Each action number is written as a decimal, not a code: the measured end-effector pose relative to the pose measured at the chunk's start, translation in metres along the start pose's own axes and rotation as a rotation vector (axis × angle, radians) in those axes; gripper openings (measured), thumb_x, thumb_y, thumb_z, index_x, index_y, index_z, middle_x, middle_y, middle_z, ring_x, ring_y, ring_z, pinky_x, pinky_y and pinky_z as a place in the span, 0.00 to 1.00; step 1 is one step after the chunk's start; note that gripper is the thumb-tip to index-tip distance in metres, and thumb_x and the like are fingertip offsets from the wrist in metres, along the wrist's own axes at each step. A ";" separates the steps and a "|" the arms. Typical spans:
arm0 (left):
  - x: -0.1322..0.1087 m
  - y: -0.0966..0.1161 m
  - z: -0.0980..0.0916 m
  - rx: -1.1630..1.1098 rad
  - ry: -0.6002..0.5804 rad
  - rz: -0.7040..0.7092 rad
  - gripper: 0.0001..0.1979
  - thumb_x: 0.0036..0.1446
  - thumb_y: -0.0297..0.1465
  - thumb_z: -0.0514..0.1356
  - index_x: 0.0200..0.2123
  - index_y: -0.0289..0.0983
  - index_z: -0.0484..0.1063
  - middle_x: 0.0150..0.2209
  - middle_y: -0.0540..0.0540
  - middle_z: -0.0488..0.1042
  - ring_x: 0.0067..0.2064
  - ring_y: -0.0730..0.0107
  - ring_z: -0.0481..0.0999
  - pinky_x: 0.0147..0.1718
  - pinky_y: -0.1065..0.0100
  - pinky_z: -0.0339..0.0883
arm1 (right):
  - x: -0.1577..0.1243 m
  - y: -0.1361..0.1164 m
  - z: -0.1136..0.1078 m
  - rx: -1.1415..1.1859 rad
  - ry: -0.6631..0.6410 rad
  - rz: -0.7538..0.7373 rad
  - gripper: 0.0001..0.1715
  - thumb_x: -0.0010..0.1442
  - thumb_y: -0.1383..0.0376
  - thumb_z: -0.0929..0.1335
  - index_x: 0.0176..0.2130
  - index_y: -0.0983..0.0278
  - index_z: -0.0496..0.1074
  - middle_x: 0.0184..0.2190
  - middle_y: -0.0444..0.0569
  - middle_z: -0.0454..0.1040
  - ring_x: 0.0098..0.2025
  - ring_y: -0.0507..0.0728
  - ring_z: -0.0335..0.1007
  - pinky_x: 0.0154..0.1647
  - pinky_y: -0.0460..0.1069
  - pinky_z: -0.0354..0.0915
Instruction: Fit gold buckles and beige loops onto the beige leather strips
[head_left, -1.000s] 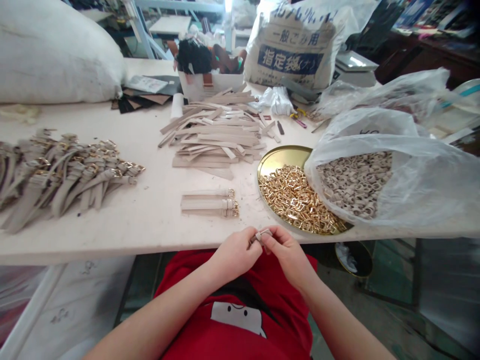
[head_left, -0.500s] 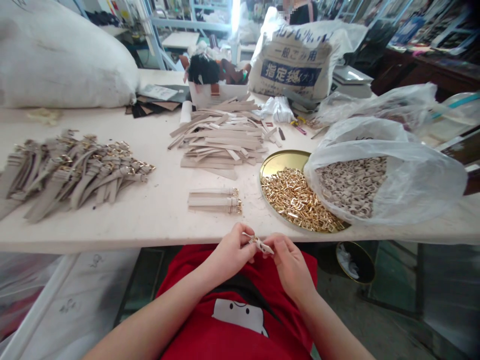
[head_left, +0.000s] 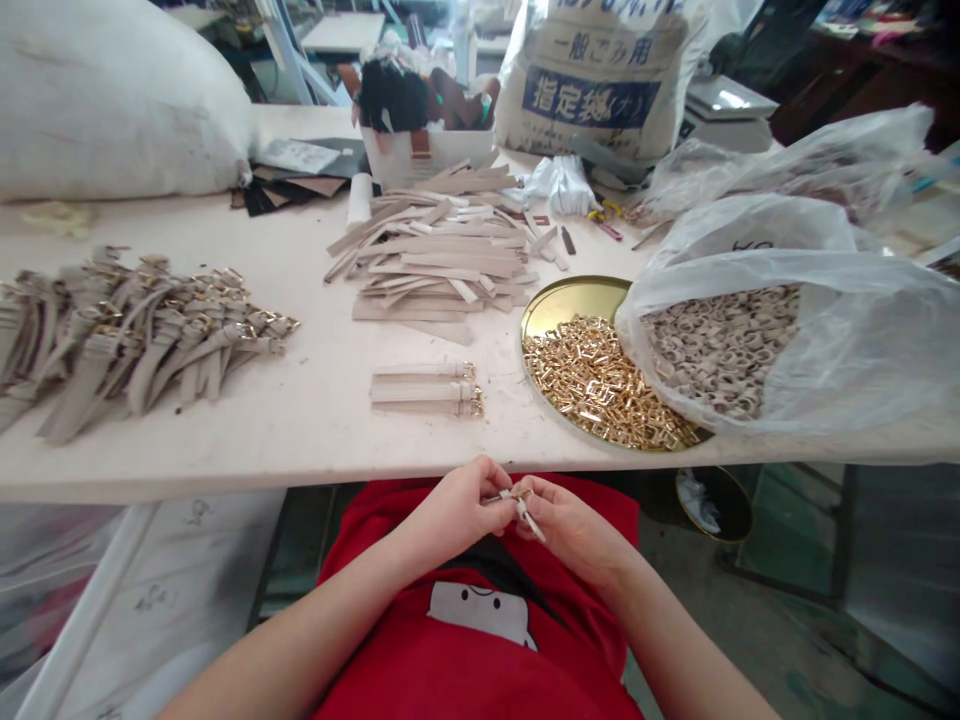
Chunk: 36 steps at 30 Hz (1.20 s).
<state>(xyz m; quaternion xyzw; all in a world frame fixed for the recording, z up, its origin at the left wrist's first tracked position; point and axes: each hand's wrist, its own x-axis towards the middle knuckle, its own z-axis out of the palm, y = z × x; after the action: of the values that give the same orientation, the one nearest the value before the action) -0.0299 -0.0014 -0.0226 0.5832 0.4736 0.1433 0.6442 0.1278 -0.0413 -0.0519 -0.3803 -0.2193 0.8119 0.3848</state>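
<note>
Just past the table's front edge, above the red clothing, my two hands meet around a small beige strap (head_left: 534,527) with a gold buckle at it. My left hand (head_left: 469,507) is closed, thumb and fingers pinching the strap from the left. My right hand (head_left: 574,522) grips it from the other side near the buckle, its free end poking out downward. Fingers hide most of the piece. On the table ahead lie several finished-looking buckled straps (head_left: 424,393), side by side with their gold buckles to the right.
A gold tray (head_left: 570,297) holds many gold buckles (head_left: 600,385). Beside it an opened plastic bag (head_left: 847,330) contains small beige loops (head_left: 727,345). Loose strips (head_left: 442,250) are piled mid-table, buckled straps (head_left: 142,335) at left. A large white sack (head_left: 112,100) stands behind.
My right hand has come closer to the left one, and its fingers have curled further around the strap near the buckle. The strap's free end now points more steeply downward. The view has shifted slightly.
</note>
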 end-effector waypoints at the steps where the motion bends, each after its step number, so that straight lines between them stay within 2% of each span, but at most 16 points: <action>1: 0.001 0.000 0.000 0.005 -0.005 -0.004 0.08 0.50 0.34 0.57 0.32 0.36 0.62 0.22 0.52 0.70 0.24 0.75 0.69 0.20 0.76 0.59 | 0.000 -0.001 0.000 0.015 0.005 -0.009 0.15 0.49 0.57 0.70 0.27 0.65 0.64 0.24 0.42 0.65 0.26 0.48 0.57 0.28 0.45 0.55; 3: 0.001 0.002 -0.002 0.001 -0.008 -0.009 0.09 0.50 0.34 0.57 0.31 0.36 0.62 0.23 0.52 0.71 0.25 0.75 0.70 0.21 0.76 0.59 | 0.001 -0.004 0.001 0.025 0.064 -0.056 0.16 0.49 0.55 0.69 0.28 0.65 0.64 0.26 0.43 0.65 0.28 0.50 0.59 0.31 0.46 0.57; 5: 0.001 0.003 -0.003 -0.053 -0.019 -0.019 0.09 0.50 0.34 0.58 0.30 0.36 0.62 0.25 0.51 0.72 0.25 0.75 0.70 0.23 0.75 0.61 | 0.003 -0.006 0.002 -0.049 0.184 -0.138 0.17 0.51 0.53 0.67 0.28 0.64 0.63 0.24 0.42 0.64 0.27 0.50 0.59 0.31 0.46 0.58; 8: 0.002 0.004 -0.003 -0.148 -0.033 -0.049 0.09 0.49 0.34 0.59 0.30 0.36 0.62 0.25 0.51 0.72 0.25 0.75 0.71 0.25 0.74 0.62 | 0.007 -0.004 0.002 -0.341 0.449 -0.286 0.17 0.51 0.55 0.67 0.26 0.63 0.59 0.21 0.40 0.61 0.24 0.50 0.57 0.28 0.46 0.58; 10: 0.005 0.004 -0.002 -0.181 -0.024 -0.073 0.10 0.49 0.34 0.59 0.30 0.35 0.62 0.24 0.51 0.72 0.25 0.75 0.71 0.25 0.74 0.62 | 0.009 0.000 0.003 -0.535 0.617 -0.365 0.15 0.51 0.56 0.68 0.30 0.62 0.60 0.23 0.40 0.63 0.25 0.51 0.59 0.28 0.46 0.59; 12: 0.007 0.002 -0.001 -0.194 -0.006 -0.095 0.11 0.49 0.35 0.60 0.30 0.35 0.62 0.23 0.51 0.71 0.25 0.74 0.72 0.25 0.74 0.62 | 0.010 0.001 0.003 -0.690 0.667 -0.399 0.14 0.53 0.57 0.66 0.37 0.62 0.62 0.26 0.42 0.65 0.27 0.52 0.61 0.29 0.47 0.60; 14: 0.009 -0.001 0.000 -0.207 -0.004 -0.115 0.11 0.48 0.35 0.60 0.30 0.35 0.62 0.22 0.51 0.72 0.25 0.74 0.72 0.25 0.74 0.62 | 0.008 0.001 0.002 -0.799 0.579 -0.390 0.13 0.55 0.58 0.64 0.38 0.63 0.64 0.26 0.43 0.67 0.27 0.52 0.62 0.29 0.47 0.60; 17: 0.008 -0.007 0.000 -0.227 -0.044 -0.150 0.13 0.47 0.37 0.61 0.31 0.34 0.63 0.23 0.50 0.73 0.25 0.73 0.72 0.24 0.74 0.61 | 0.004 0.001 -0.002 -0.839 0.421 -0.333 0.09 0.55 0.58 0.63 0.32 0.62 0.64 0.22 0.41 0.65 0.24 0.50 0.60 0.24 0.45 0.58; 19: 0.006 -0.011 -0.001 -0.224 -0.090 -0.178 0.15 0.46 0.38 0.61 0.33 0.34 0.64 0.24 0.49 0.74 0.26 0.72 0.73 0.25 0.74 0.61 | 0.002 0.005 -0.004 -0.852 0.425 -0.324 0.09 0.55 0.59 0.63 0.30 0.62 0.63 0.21 0.40 0.64 0.22 0.50 0.59 0.22 0.44 0.57; 22: 0.001 -0.014 -0.003 -0.210 -0.180 -0.235 0.17 0.48 0.41 0.60 0.35 0.33 0.66 0.29 0.46 0.76 0.29 0.71 0.75 0.25 0.74 0.60 | -0.001 0.014 -0.006 -0.928 0.501 -0.361 0.08 0.56 0.60 0.62 0.32 0.62 0.62 0.21 0.40 0.63 0.22 0.49 0.58 0.22 0.44 0.56; 24: -0.002 -0.013 -0.003 -0.217 -0.191 -0.268 0.17 0.48 0.42 0.59 0.34 0.33 0.67 0.31 0.45 0.76 0.29 0.72 0.75 0.25 0.74 0.60 | -0.003 0.018 -0.005 -0.978 0.502 -0.378 0.07 0.56 0.60 0.62 0.32 0.62 0.63 0.21 0.40 0.64 0.22 0.49 0.58 0.23 0.44 0.56; 30: -0.015 -0.010 0.003 -0.227 -0.146 -0.280 0.17 0.45 0.41 0.61 0.31 0.32 0.69 0.25 0.47 0.74 0.26 0.75 0.73 0.24 0.75 0.61 | -0.016 0.013 0.000 -1.072 0.266 -0.370 0.06 0.56 0.62 0.62 0.30 0.62 0.65 0.23 0.42 0.67 0.24 0.50 0.60 0.25 0.44 0.57; 36: -0.027 -0.014 0.014 -0.180 -0.182 -0.341 0.15 0.45 0.39 0.60 0.32 0.33 0.68 0.22 0.49 0.73 0.23 0.75 0.71 0.21 0.75 0.61 | -0.032 0.014 0.002 -1.145 0.141 -0.351 0.06 0.57 0.63 0.61 0.31 0.62 0.65 0.24 0.42 0.68 0.25 0.50 0.61 0.26 0.45 0.57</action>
<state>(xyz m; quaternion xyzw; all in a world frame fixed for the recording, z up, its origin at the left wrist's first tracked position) -0.0377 -0.0338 -0.0247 0.4453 0.4904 0.0208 0.7489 0.1333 -0.0755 -0.0452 -0.5381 -0.6550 0.4620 0.2607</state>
